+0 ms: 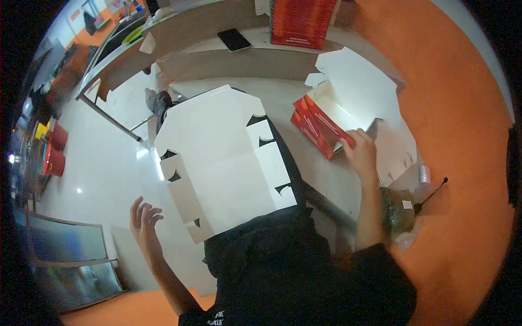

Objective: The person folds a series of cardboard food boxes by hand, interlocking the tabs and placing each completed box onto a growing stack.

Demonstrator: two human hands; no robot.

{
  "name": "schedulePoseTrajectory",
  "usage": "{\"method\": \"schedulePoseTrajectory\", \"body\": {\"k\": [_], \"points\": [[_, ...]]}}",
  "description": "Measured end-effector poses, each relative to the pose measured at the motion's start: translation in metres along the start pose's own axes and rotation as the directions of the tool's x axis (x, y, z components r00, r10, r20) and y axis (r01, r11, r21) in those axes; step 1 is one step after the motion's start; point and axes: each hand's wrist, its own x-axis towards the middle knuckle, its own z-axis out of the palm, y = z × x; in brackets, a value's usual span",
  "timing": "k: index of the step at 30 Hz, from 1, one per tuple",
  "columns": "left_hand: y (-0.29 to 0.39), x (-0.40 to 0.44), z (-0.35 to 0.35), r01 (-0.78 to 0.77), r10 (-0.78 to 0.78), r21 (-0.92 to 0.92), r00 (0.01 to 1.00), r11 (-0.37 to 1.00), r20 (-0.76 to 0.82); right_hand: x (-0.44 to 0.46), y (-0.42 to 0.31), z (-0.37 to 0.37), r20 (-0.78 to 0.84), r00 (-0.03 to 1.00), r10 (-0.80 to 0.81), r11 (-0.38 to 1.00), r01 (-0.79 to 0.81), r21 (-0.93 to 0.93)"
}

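Observation:
A flat white die-cut box blank (223, 168) lies across my lap, plain side up, with notches along both sides. My left hand (144, 221) is raised in the air to the left of the blank, its fingers apart and slightly curled, holding nothing. On the bench to my right stands a partly folded red-and-white cardboard box (321, 127), its white inside showing and its lid flap opened out. My right hand (360, 155) has its fingers closed over the near corner of that box's red wall.
A tall stack of red folded boxes (302, 23) stands at the back of the bench beside a black phone (234, 39). A dark green object with a stem-like black rod (399, 209) sits near my right elbow. Red buckets (54, 157) are at far left.

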Motion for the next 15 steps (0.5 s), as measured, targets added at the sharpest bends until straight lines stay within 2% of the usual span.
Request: {"method": "schedulePoseTrajectory", "body": {"k": [3, 6, 8, 9, 11, 12, 13, 15], "points": [[-0.007, -0.002, 0.0, -0.025, 0.024, 0.025, 1.0, 0.999, 0.011, 0.007, 0.0, 0.017, 0.017, 0.994, -0.104, 0.995, 0.104, -0.006], [-0.021, -0.008, 0.001, -0.067, 0.061, 0.108, 0.996, 0.992, 0.057, -0.002, -0.026, 0.005, -0.225, 0.973, -0.054, 0.996, 0.036, -0.087], [-0.039, -0.01, 0.003, -0.112, 0.095, 0.153, 0.989, 0.982, 0.114, -0.012, -0.038, 0.013, -0.198, 0.977, 0.085, 0.991, -0.062, 0.12], [-0.042, -0.014, 0.008, -0.082, 0.063, 0.184, 0.993, 0.979, 0.105, -0.019, -0.045, 0.018, -0.176, 0.972, 0.156, 0.968, -0.115, 0.221], [-0.042, -0.022, 0.014, -0.06, 0.023, 0.241, 0.988, 0.969, 0.153, -0.038, -0.08, 0.034, 0.112, 0.99, 0.09, 0.884, -0.131, 0.448], [-0.043, -0.026, 0.017, -0.052, 0.004, 0.27, 0.984, 0.961, 0.176, -0.049, -0.094, 0.05, 0.22, 0.973, 0.064, 0.867, -0.163, 0.47], [-0.047, -0.028, 0.02, -0.073, 0.029, 0.262, 0.985, 0.962, 0.169, -0.057, -0.098, 0.066, 0.371, 0.929, -0.024, 0.898, -0.143, 0.417], [-0.051, -0.031, 0.026, -0.096, 0.061, 0.24, 0.987, 0.966, 0.15, -0.059, -0.105, 0.083, 0.349, 0.937, 0.01, 0.855, -0.189, 0.484]]}}
